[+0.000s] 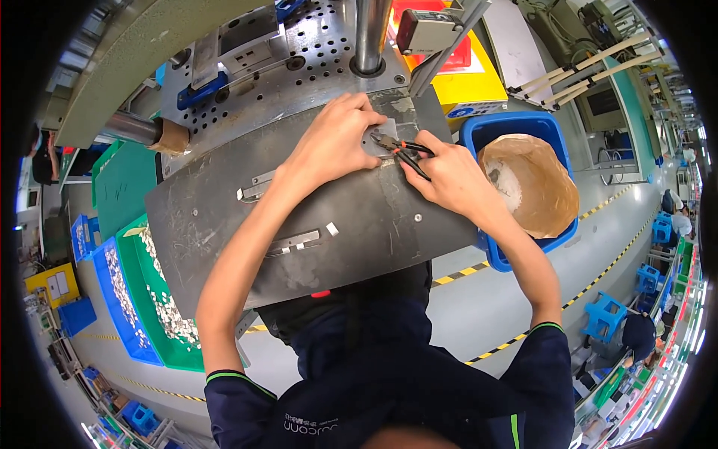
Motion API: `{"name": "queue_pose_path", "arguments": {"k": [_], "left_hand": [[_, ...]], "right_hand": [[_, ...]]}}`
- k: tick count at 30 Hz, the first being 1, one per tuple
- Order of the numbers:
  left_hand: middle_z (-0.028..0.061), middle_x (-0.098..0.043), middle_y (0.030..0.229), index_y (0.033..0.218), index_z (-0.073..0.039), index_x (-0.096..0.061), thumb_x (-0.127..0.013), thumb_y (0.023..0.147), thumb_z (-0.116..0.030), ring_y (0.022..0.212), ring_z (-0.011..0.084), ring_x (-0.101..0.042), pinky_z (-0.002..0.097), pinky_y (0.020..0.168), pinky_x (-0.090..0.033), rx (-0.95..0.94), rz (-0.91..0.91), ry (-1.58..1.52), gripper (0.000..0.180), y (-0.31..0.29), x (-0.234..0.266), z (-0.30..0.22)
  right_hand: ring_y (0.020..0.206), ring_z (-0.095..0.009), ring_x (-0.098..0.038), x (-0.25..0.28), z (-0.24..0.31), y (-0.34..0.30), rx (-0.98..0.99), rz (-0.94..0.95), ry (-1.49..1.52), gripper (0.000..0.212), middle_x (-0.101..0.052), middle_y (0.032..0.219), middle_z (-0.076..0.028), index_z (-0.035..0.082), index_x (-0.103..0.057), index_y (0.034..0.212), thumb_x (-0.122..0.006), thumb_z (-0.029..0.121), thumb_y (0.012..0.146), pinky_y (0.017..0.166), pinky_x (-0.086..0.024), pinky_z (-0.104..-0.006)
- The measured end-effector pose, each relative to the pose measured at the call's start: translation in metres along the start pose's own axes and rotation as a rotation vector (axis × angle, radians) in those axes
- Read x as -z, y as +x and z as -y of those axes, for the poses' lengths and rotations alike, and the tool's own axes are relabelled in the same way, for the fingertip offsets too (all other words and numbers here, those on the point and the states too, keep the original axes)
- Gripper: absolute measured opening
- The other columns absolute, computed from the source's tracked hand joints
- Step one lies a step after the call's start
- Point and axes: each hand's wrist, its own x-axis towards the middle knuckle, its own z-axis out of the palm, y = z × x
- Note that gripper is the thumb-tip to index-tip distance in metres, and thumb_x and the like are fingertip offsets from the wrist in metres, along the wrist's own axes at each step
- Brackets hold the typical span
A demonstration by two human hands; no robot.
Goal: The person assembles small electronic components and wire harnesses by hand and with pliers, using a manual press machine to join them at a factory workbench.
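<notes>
Dark blue sleeves with green cuff trim, nearest the camera at the lower edge, both forearms reaching up over a grey metal work plate (224, 224). Right hand (449, 176): clenched around the orange-and-black handles of a pair of pliers (400, 150), the nose pointing left toward the far edge of the plate. Left hand (336, 142): fingers spread and pressed down on a small flat metal piece (383, 135) at the far edge, just beside the pliers' nose; whether it pinches the piece or only holds it flat cannot be told. Two thin metal strips (293, 242) lie on the plate, one near its middle, one nearer the left edge. Perforated steel base (314, 45) with an upright steel column (370, 34) stands beyond the far edge. Blue bin (490, 254) lined with a brown paper bag (531, 183) sits past the right edge. Green tray (138, 292) and blue tray (123, 329) holding small pale parts lie past the left edge, lower down.
</notes>
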Motion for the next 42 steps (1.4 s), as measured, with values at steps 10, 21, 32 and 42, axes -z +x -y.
{"name": "queue_pose_path", "arguments": {"k": [10,21,32,42], "left_hand": [[0.0141,-0.065,0.111,0.124,0.001,-0.074,-0.091,0.066,-0.016,0.114,0.0341,-0.061,0.043,0.106,-0.049,0.109,-0.032,0.045,0.063,-0.012,0.001,-0.009],[0.0159,-0.063,0.116,0.123,0.006,-0.071,-0.093,0.067,-0.024,0.118,0.034,-0.06,0.0421,0.107,-0.05,0.213,-0.028,0.074,0.067,-0.008,-0.021,-0.018],[0.0144,-0.076,0.101,0.103,0.007,-0.074,-0.093,0.076,-0.011,0.091,0.0213,-0.075,0.0332,0.08,-0.061,0.43,-0.289,-0.784,0.039,-0.05,0.017,-0.053],[0.0108,-0.075,0.11,0.123,0.006,-0.066,-0.082,0.084,0.008,0.097,0.0155,-0.073,0.0308,0.087,-0.061,0.387,-0.422,-1.545,0.042,-0.115,0.016,-0.061]], "right_hand": [[0.057,-0.005,-0.043,0.015,0.001,-0.086,-0.545,-0.69,1.11,0.043,-0.046,0.063,0.003,-0.006,-0.069,0.091,-0.058,0.03,0.112,0.052,-0.031,-0.0239],[0.107,-0.025,-0.062,-0.044,-0.261,-0.316,-1.109,-0.55,0.254,0.034,-0.07,0.103,-0.016,-0.004,-0.077,0.101,-0.059,0.025,0.103,0.095,-0.048,-0.0399],[0.098,-0.021,-0.064,0.007,0.026,-0.096,-0.608,-0.621,1.166,0.04,-0.059,0.083,-0.002,-0.005,-0.067,0.111,-0.054,0.032,0.113,0.1,-0.048,-0.0353],[0.109,-0.035,-0.065,-0.008,0.114,-0.038,-0.106,-0.158,0.856,0.034,-0.061,0.129,-0.024,-0.009,-0.067,0.069,-0.074,0.011,0.096,0.094,-0.05,-0.0372]]}}
